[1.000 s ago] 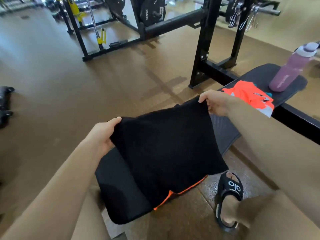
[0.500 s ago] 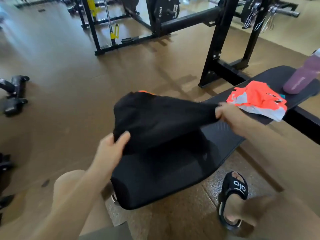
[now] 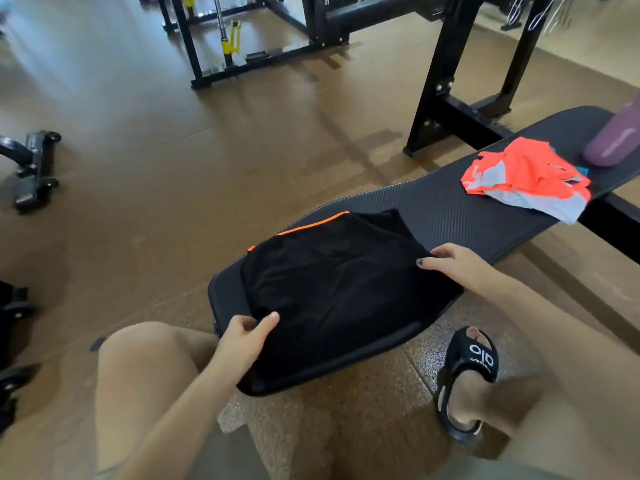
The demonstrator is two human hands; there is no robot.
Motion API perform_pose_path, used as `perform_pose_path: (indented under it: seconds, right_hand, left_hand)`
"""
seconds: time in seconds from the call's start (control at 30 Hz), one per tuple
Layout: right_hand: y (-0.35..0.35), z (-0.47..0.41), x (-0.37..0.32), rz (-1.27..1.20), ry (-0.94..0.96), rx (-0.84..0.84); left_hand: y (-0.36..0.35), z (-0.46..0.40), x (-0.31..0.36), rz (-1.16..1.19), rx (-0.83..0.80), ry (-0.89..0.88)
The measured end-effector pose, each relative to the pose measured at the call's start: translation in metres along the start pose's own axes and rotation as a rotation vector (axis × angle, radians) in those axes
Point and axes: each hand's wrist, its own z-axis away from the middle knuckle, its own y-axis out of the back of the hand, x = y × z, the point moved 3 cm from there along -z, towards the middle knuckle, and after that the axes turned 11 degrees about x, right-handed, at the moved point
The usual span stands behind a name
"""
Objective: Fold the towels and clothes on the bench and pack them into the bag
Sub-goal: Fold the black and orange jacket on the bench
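A black garment (image 3: 339,282) with an orange trim lies spread flat on the near end of the black padded bench (image 3: 446,209). My left hand (image 3: 244,336) pinches its near left corner at the bench's edge. My right hand (image 3: 453,263) holds the garment's right corner against the pad. Farther along the bench lies a crumpled orange and grey piece of clothing (image 3: 526,180). No bag is in sight.
A purple water bottle (image 3: 613,140) stands at the bench's far right end. A black rack frame (image 3: 446,74) rises behind the bench. Dark equipment (image 3: 33,168) sits on the brown floor at left. My sandalled foot (image 3: 467,379) is beside the bench.
The black garment was held up in the air, then swung over and laid flat on the bench. Both hands came down with it and still hold its corners.
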Motion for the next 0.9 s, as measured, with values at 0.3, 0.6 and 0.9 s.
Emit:
perform_pose_path:
  seconds: [0.3, 0.6, 0.9]
  right_hand:
    - [-0.008, -0.015, -0.029, 0.021, -0.052, -0.064]
    - [-0.003, -0.014, -0.013, 0.165, 0.005, -0.026]
    - [-0.008, -0.031, -0.041, -0.121, -0.148, -0.057]
  left_hand:
    - [-0.014, -0.052, 0.017, 0.227, -0.127, 0.201]
    - [-0.014, -0.049, 0.033, -0.096, -0.031, -0.136]
    - [-0.013, -0.087, 0.058, 0.154, -0.031, -0.033]
